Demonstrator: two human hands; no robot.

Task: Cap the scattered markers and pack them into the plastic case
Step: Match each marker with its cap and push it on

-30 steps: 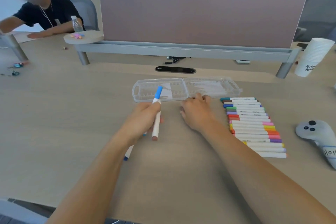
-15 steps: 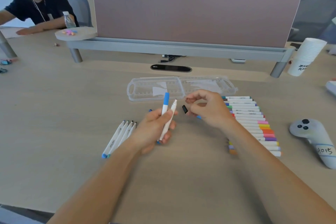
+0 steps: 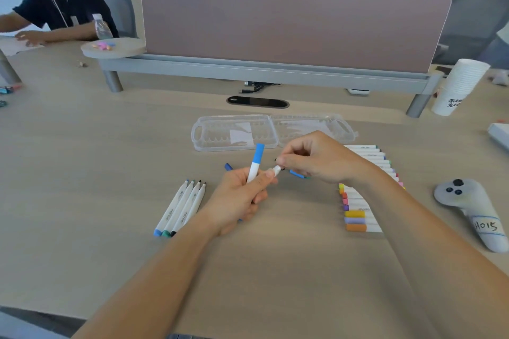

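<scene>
Above the tabletop (image 3: 110, 146) near the empty plastic case (image 3: 217, 133), our right grip (image 3: 316, 159), pinching a black cap (image 3: 276, 159), had reached the uncapped marker (image 3: 276, 170) clasped in our left grip (image 3: 242, 195); capping seemed imminent.

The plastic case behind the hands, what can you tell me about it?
The case is clear plastic, opened flat into two halves joined side by side. The left half has rows of scalloped slots, a handle cutout at its outer end and a white slip inside. Otherwise it is empty. It rests on the table; the right hand hides part of the right half's near edge, seemingly without touching it.
</scene>
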